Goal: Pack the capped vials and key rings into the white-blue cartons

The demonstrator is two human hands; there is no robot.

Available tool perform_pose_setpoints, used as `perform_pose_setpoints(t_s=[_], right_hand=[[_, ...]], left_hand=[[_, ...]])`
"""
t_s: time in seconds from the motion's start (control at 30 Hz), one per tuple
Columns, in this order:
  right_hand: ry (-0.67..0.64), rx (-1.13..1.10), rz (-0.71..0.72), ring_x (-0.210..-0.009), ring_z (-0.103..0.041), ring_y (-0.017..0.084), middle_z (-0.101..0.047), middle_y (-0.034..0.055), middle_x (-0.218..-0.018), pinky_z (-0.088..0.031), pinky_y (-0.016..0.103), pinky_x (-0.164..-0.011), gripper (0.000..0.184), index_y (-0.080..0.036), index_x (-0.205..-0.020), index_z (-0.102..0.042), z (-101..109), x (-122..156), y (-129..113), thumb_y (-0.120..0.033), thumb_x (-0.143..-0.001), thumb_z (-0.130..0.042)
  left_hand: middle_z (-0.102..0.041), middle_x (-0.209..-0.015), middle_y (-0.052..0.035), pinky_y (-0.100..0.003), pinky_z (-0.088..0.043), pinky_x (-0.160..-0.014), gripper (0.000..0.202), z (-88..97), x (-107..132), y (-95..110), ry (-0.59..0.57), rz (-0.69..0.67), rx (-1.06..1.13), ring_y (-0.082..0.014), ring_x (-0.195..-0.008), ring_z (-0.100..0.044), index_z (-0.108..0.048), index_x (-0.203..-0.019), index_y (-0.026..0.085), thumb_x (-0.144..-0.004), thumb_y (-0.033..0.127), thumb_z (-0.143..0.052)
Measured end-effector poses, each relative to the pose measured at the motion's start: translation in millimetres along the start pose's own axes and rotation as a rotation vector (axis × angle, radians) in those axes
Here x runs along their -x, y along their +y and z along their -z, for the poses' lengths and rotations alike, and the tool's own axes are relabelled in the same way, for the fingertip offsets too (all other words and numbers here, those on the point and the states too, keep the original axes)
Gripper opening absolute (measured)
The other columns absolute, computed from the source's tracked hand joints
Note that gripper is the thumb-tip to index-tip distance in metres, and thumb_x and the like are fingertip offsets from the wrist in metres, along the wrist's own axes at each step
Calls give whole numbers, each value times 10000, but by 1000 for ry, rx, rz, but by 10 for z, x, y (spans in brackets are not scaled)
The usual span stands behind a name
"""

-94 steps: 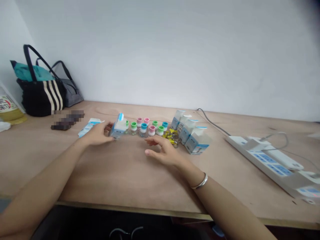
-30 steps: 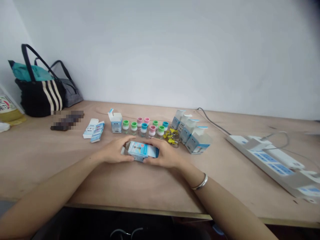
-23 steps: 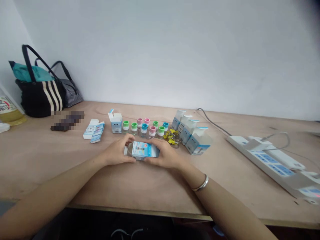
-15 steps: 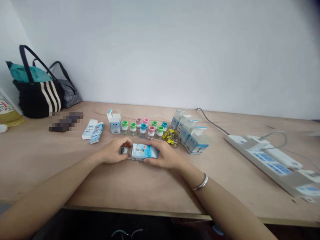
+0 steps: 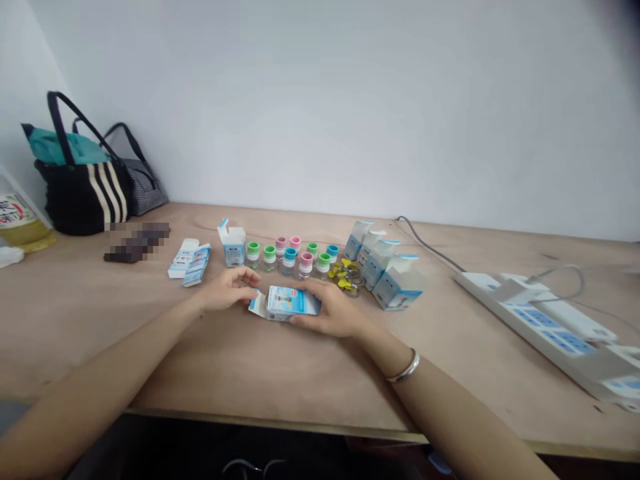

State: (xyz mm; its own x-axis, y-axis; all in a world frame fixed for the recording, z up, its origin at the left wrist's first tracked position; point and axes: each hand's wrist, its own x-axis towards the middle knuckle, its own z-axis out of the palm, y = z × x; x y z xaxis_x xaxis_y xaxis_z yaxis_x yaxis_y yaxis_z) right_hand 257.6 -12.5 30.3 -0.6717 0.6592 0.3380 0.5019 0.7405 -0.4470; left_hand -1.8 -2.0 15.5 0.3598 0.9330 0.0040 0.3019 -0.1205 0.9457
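Note:
A small blue-and-white cardboard box (image 5: 287, 301) lies on its side close to the table surface. My right hand (image 5: 333, 310) grips its right end, thumb along the near side and fingers over the far side. At the box's left end, an end flap (image 5: 258, 305) sticks out. My left hand (image 5: 230, 288) is beside this flap, fingers curved and apart from the thumb, holding nothing; the thumb tip is at the flap's edge, and whether it touches I cannot tell. Just beyond the hands stand several small clear bottles with green, pink and blue tops, among them a pink-topped bottle (image 5: 306, 264).
Yellow-tagged metal pieces (image 5: 347, 275) lie right of the bottles. Several open boxes (image 5: 397, 287) stand beyond them, another open box (image 5: 233, 248) on the left. Flattened boxes (image 5: 197, 265), a dark blurred item (image 5: 135, 245) and bags (image 5: 85, 197) are left; a power strip (image 5: 545, 333) is right.
My left hand has drawn back leftward from the box's end, its fingers parting, and the white flap now shows. My right hand keeps its grip on the box. The view has shifted slightly.

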Motion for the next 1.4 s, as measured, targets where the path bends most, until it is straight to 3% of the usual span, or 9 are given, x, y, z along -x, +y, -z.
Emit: perform_pose_setpoints(t_s=[0.2, 0.37, 0.83, 1.07, 1.2, 1.27, 1.33, 1.4], right_hand=[[10, 2, 7, -902, -601, 226, -641, 106, -1052, -455, 340, -766, 530, -170, -1184, -566, -2, 4, -21, -440, -740, -671], [17, 9, 0, -895, -602, 227, -647, 106, -1036, -457, 330, -749, 525, -161, -1162, -573, 0, 6, -36, -440, -731, -681], [27, 39, 26, -879, -594, 221, -639, 101, -1027, -450, 334, -746, 546, -176, -1186, -562, -12, 10, -49, -449, -727, -679], [5, 18, 13, -903, -592, 232, -634, 94, -1053, -457, 351, -760, 531, -209, -1205, -558, 0, -3, -71, -443, -741, -668], [12, 0, 24, -943, -596, 239, -628, 101, -1099, -460, 357, -792, 564, -207, -1239, -535, -3, -7, -112, -431, -741, -676], [15, -12, 54, -984, -588, 243, -615, 102, -1133, -460, 366, -826, 585, -212, -1257, -513, -11, -9, -157, -427, -740, -681], [59, -24, 84, -1017, -576, 246, -602, 104, -1153, -458, 377, -855, 597, -209, -1259, -497, -18, -10, -203, -434, -739, -684], [152, -33, 94, -1040, -561, 251, -587, 114, -1161, -460, 387, -872, 610, -199, -1251, -482, -21, -8, -227, -452, -734, -685]], left_hand=[[-638, -719, -9, -273, -476, -675, 370, 39, 7, 15, -161, 64, -14, -159, -706, -618, -631, -1023, 151, -678, 273, -682], [-622, -918, -24, -278, -475, -746, 350, 69, 0, -12, -223, 22, 90, -141, -790, -612, -597, -995, 171, -688, 297, -709], [-579, -884, -9, -288, -483, -730, 387, -18, 6, -4, -183, 16, 162, -116, -740, -585, -545, -924, 166, -660, 362, -748], [-594, -933, -29, -321, -492, -782, 436, -116, 26, -16, -88, 13, 238, -141, -814, -612, -503, -1020, 186, -706, 408, -707], [-612, -862, -19, -314, -493, -717, 626, -169, 93, 108, -146, -27, 48, -165, -769, -621, -437, -1197, 215, -682, 440, -713], [-614, -909, -32, -320, -491, -727, 733, -191, 120, 185, -153, -147, -137, -194, -821, -616, -439, -1229, 225, -604, 421, -768], [-596, -1049, -55, -335, -473, -807, 688, -168, 133, 248, -136, -303, -352, -231, -953, -584, -510, -1184, 236, -570, 380, -783], [-586, -1087, -55, -330, -455, -836, 560, -65, 138, 281, -135, -357, -536, -239, -991, -562, -567, -1125, 235, -604, 337, -743]])
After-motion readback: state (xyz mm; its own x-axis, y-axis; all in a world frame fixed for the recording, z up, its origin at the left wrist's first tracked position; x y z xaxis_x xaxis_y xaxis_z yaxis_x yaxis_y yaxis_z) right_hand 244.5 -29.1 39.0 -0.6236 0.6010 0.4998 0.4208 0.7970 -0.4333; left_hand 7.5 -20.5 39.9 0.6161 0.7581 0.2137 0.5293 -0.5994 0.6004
